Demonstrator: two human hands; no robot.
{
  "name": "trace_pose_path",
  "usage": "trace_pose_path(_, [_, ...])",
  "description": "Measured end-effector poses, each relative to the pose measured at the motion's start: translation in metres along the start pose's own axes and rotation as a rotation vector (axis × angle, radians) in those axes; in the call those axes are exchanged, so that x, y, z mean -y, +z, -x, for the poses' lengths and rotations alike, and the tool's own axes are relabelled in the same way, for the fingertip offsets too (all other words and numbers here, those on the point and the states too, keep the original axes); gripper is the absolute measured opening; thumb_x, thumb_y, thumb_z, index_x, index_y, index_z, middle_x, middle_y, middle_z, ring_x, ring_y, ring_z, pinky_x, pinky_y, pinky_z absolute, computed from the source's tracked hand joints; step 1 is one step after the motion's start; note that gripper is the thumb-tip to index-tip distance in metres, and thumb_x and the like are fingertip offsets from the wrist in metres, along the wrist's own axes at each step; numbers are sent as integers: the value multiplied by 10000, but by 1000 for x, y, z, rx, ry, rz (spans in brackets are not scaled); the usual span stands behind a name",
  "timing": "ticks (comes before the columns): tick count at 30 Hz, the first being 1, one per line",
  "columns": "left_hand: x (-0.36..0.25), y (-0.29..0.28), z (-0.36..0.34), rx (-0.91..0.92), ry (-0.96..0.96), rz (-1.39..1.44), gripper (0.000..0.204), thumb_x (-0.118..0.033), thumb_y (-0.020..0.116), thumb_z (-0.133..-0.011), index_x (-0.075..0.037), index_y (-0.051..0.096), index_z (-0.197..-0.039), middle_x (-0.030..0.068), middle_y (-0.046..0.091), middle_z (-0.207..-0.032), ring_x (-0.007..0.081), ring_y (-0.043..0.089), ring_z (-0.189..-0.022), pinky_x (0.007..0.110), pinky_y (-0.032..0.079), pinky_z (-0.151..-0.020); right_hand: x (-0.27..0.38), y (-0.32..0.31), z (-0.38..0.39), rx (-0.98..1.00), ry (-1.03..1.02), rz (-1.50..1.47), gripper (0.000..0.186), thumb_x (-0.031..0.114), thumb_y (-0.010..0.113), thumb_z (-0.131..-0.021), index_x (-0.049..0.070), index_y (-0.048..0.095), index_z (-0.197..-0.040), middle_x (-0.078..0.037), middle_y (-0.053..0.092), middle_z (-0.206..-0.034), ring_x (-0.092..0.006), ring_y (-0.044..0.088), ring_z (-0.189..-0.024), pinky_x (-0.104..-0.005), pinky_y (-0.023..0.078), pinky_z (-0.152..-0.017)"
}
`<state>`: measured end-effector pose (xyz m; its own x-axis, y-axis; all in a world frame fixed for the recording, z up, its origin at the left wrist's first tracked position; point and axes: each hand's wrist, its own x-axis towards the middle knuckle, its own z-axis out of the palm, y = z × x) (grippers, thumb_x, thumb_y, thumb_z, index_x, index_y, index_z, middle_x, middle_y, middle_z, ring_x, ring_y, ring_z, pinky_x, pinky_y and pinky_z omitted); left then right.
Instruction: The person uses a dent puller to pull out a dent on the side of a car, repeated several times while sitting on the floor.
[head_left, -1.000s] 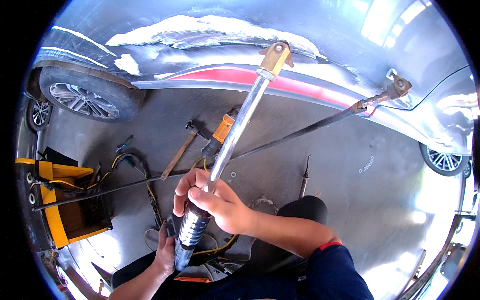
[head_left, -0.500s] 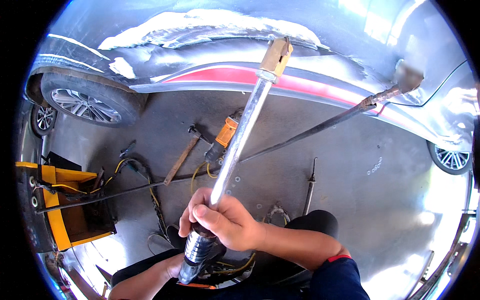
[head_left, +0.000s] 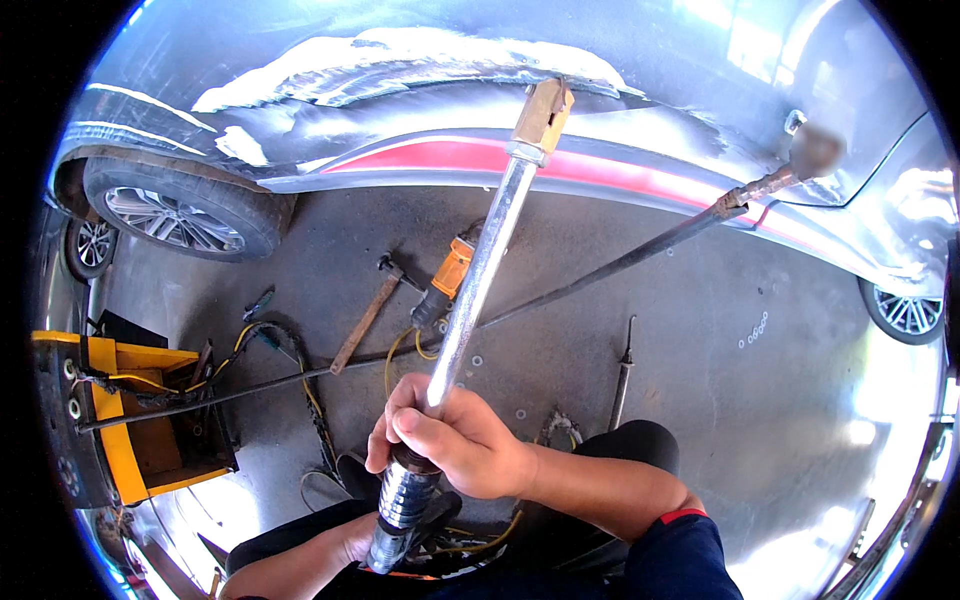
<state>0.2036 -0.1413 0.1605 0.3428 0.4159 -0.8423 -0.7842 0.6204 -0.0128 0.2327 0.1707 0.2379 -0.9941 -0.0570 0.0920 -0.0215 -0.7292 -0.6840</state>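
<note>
A slide hammer dent puller (head_left: 482,275) slants up from my lap to the side of a grey car (head_left: 690,70). Its brass-coloured head (head_left: 542,118) is at the lower edge of a bare, scraped patch (head_left: 400,62); whether it touches the metal is hard to tell. My right hand (head_left: 468,448) is closed around the bright shaft, just above the dark ribbed grip. Lower down, my left hand (head_left: 357,538) holds the grip's end, its fingers mostly hidden behind it.
A long dark bar (head_left: 620,262) crosses the floor, its far end against the car. A hammer (head_left: 365,322), an orange power tool (head_left: 452,270), a thin hooked rod (head_left: 622,380) and scattered washers lie around. At left stands a yellow-and-black machine (head_left: 105,350) with cables.
The view has shifted slightly. The puller's head sits a little further left and its grip a little further right. Both hands keep their hold.
</note>
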Motion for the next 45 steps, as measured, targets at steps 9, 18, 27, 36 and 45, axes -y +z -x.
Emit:
trace_pose_path(9, [-7,7,-4,8,0,15,451,-276,637,-987,-110,525,-1392,83,681,-1031,167,676,-881,329,580,-783,5,-1,-1,31,-6,3,187,236,462,-1071,63,516,-1028,-120,690,-991,-126,634,-906,-284,477,-811])
trace_pose_path(18, [-2,4,0,12,-1,4,442,-283,654,-980,-109,547,-1372,76,683,-1021,163,675,-876,328,581,-779,0,3,-1,31,-34,-42,169,227,505,-1067,58,512,-1081,-90,673,-959,-126,615,-855,-281,500,-809])
trace_pose_path(27, [1,14,0,3,0,51,433,-288,670,-973,-105,568,-1352,65,687,-1004,158,674,-864,325,581,-770,34,-4,-30,-45,-179,-143,288,118,576,-1019,15,457,-1261,-71,613,-748,-183,668,-713,-385,571,-698])
trace_pose_path(36, [4,-2,5,-35,208,-72,406,-322,622,-985,-86,584,-1314,51,694,-1014,149,671,-870,296,557,-753,-16,15,-2,-33,-97,-99,261,106,609,-1000,43,464,-1208,-62,584,-927,-145,610,-890,-336,506,-829])
trace_pose_path(45, [-9,18,-9,-378,555,53,451,-202,523,-994,-73,463,-1422,62,629,-1142,139,629,-1004,285,541,-789,-13,6,-1,-96,-68,-81,269,317,522,-1058,54,481,-1096,-120,585,-1058,-187,588,-998,-347,461,-895])
